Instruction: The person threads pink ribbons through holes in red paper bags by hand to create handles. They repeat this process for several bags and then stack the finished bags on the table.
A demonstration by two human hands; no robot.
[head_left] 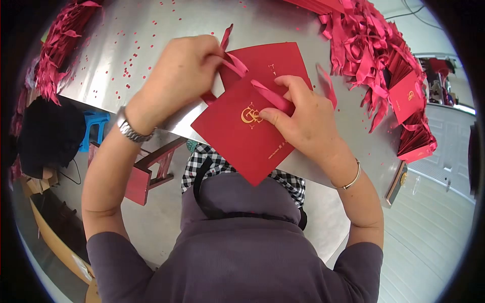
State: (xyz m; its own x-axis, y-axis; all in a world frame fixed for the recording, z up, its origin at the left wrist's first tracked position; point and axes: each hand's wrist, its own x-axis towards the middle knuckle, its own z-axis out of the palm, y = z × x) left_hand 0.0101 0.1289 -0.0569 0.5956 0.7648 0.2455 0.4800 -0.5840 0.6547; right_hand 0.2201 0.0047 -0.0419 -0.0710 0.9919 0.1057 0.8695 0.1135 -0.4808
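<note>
A red folder-like piece (242, 136) with a gold emblem and small gold lettering is tilted cornerwise above the table's near edge. Behind it lies a second red piece (283, 55), partly covered. My left hand (189, 65) is closed, pinching a pinkish-red ribbon (235, 65) near the top corner. My right hand (303, 113) curls over the right side, its thumb against the front beside the emblem. A ribbon (270, 94) runs from the top corner into that hand's grip. Whether its fingers also clasp the folder's edge is hidden.
Stacked red pieces with ribbons (361, 50) crowd the metal table's (197, 15) right side; another ribboned bundle (63, 38) hangs at the far left. Red paper dots are scattered over the surface. Below left are a blue stool (94, 129) and a reddish wooden stool (136, 184).
</note>
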